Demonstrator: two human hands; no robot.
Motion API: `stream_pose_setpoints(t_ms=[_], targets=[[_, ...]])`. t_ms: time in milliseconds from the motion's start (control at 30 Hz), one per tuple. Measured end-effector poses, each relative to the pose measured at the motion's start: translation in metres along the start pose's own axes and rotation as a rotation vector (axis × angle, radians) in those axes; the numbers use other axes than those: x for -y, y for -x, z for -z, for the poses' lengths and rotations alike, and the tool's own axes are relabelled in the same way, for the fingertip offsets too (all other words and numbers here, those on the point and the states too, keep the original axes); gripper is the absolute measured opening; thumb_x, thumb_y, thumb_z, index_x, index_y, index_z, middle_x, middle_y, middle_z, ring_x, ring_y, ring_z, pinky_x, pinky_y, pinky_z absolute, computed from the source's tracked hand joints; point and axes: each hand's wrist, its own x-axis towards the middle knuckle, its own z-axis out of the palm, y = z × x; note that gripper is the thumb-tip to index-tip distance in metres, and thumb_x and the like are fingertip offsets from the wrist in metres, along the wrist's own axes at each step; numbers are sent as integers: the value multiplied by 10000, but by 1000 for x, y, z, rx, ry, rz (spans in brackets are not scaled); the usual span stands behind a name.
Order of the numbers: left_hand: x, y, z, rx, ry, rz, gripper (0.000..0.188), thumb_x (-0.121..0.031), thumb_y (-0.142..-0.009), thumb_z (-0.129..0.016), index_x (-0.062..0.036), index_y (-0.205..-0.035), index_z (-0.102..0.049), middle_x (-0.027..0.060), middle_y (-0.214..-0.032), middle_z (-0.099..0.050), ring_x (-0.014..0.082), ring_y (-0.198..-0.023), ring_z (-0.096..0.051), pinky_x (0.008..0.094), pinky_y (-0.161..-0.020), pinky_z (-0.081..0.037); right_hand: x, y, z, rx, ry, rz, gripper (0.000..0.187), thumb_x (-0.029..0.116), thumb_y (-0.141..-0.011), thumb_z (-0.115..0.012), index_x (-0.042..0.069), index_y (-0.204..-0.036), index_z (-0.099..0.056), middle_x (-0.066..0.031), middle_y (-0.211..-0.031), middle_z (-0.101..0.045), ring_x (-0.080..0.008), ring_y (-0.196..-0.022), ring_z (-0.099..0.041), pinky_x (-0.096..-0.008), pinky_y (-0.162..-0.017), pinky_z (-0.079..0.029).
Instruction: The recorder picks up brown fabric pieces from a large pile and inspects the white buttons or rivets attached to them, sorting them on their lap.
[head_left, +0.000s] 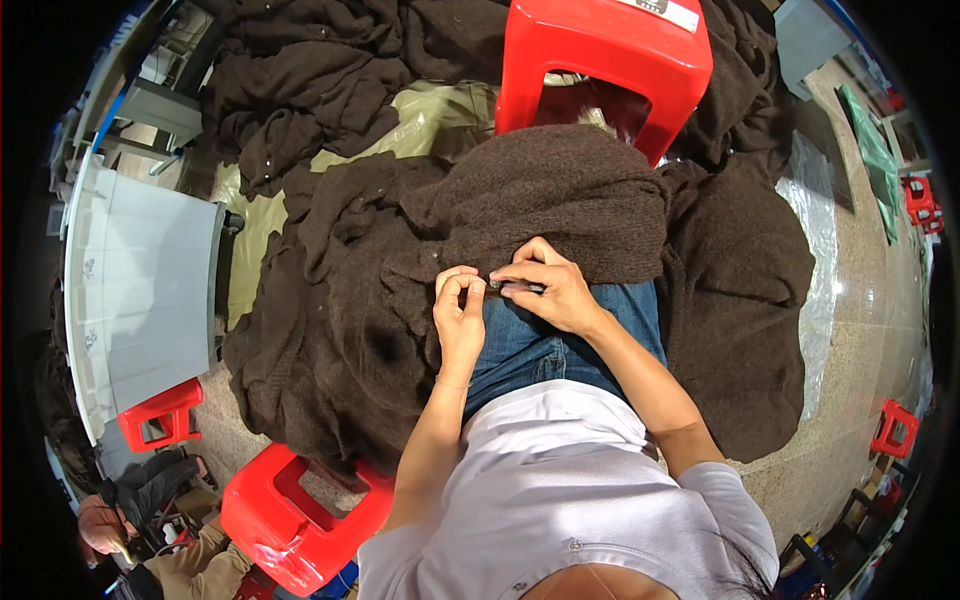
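A large dark brown knitted cloth [540,195] lies over my lap and spreads down on both sides. At its near edge, above my jeans, my two hands meet with the fingertips close together. My left hand [461,318] is closed in a pinch, thumb against forefinger; what lies between the tips is too small to make out. My right hand [556,290] has its fingers bent around a small greyish, button-like piece [494,284] at the cloth's edge. Several tiny pale dots show on the brown cloth.
A red plastic stool [605,45] stands ahead, among more brown knitwear [310,70] on yellowish plastic sheeting [425,120]. Another red stool [265,510] is behind me at left. A white panel [150,280] stands left. Clear plastic sheeting [815,250] lies right. Another person [160,520] is at lower left.
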Motion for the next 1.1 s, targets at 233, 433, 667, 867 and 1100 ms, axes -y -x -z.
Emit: stream_pose_setpoints(t_ms=[233, 433, 667, 867, 1100], targets=[[-11, 6, 2, 23, -87, 3, 81, -46, -877, -667, -48, -944, -620, 41, -1128, -589, 136, -990, -555, 260, -819, -422, -14, 1, -10, -96, 80, -32, 192, 65, -789, -730, 37, -979, -731, -82, -834, -614, -219, -737, -631, -329, -659, -495], [-14, 5, -1, -2, -138, -97, 174, -26, -824, -721, -51, -987, -665, 41, -1085, -589, 143, -963, -568, 270, -795, -433, -10, -1, -7, -55, 38, -28, 204, 35, -781, -721, 22, -985, -731, -82, -825, -610, -194, -738, -611, -302, -664, -487], [-8, -5, -13, -112, -209, -92, 108, -35, -830, -738, 19, -831, -644, 67, -913, -575, 158, -804, -548, 275, -745, -462, -21, -1, -11, -128, -36, -154, 158, 88, -838, -711, 5, -973, -718, -69, -851, -657, -144, -794, -626, -275, -719, -490], [2, -5, -13, -121, -150, -72, 100, -23, -859, -704, 43, -837, -633, 69, -928, -577, 144, -809, -544, 258, -764, -461, -25, 2, -3, -231, -224, -376, 170, 136, -883, -701, -17, -956, -708, -29, -858, -687, -92, -797, -602, -257, -730, -480], [15, 2, -10, -255, 10, -17, 48, -16, -966, -563, 4, -992, -598, 26, -985, -584, 102, -837, -548, 218, -777, -451, 2, 17, 30, -536, -599, -471, 159, 148, -919, -679, 41, -1036, -690, 13, -774, -649, 8, -459, -350, -180, -405, -219]])
